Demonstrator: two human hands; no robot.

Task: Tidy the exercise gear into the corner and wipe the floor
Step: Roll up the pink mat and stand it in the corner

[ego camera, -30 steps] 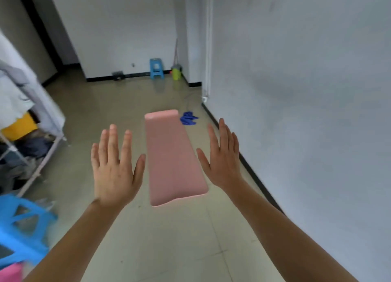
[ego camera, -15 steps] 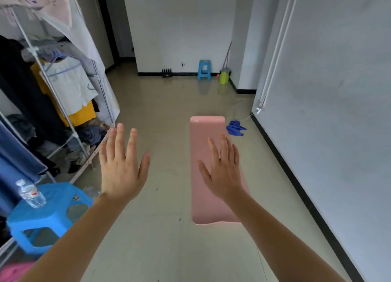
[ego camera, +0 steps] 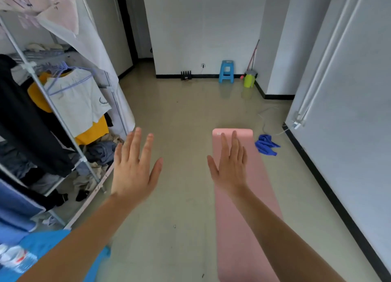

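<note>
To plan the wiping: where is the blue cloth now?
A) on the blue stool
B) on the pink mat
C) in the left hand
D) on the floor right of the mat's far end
D: the blue cloth lies crumpled on the floor, just right of the pink mat at its far end.

Both arms bare, stretched forward from the lower edge, forearms angling in toward each other. Left grip (ego camera: 135, 169): back of hand to camera, fingers (ego camera: 135, 142) straight and fanned, thumb splayed toward the pink mat (ego camera: 232, 250), holding nothing; sits well left of the mat. Right grip (ego camera: 230, 167): back of hand up, fingers (ego camera: 233, 142) straight and closer together, thumb out on the side away from the mat's right edge, holding nothing; overlaps the mat's far end in view. Right forearm crosses the mat's near half diagonally. Both wrists straight, at about equal reach. Can't tell hand height above the mat.
</note>
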